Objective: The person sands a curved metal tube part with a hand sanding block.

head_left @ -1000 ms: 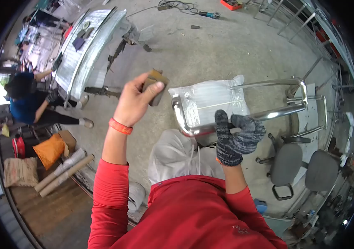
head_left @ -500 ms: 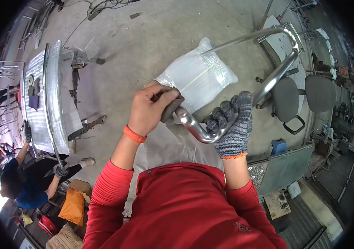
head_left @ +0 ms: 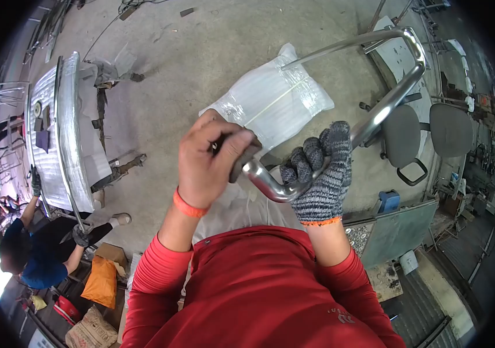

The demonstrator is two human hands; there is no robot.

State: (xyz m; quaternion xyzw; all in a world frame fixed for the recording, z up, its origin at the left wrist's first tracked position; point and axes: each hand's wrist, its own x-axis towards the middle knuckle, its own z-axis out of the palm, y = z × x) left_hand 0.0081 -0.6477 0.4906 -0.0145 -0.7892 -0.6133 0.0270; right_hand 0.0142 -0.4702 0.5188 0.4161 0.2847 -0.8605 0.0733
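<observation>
Head view: we look down past a red shirt (head_left: 253, 284) at two hands working on one bent metal tube (head_left: 382, 111).
Left hand: bare left hand (head_left: 210, 153), orange band (head_left: 189, 204) at the wrist; we see thumb and fingers clamped together on a dark block (head_left: 245, 160).
Block: pinched in that hand, set against the short near end of the tube; looks touching, contact face hidden from us.
Right hand: gloved right hand (head_left: 320, 177), grey striped knit with orange cuff; we see it wrapped around the tube by the near bend, thumb up along the bar.
Tube: shiny, looped, held up in front of the shirt; runs from the near bend out to the upper right, then turns back over the floor (head_left: 213, 64).
Bundle: white wrapped package (head_left: 273, 98) on the floor just beyond the hands; one tube end reaches over its top corner, and we can't tell if they touch.
Right side: grey chair (head_left: 401, 134) near the tube's long bar.
Left side: co-worker in blue (head_left: 44, 267), gloved hand at the edge of a wrapped panel (head_left: 47, 174); orange bag (head_left: 101, 282) nearby.
</observation>
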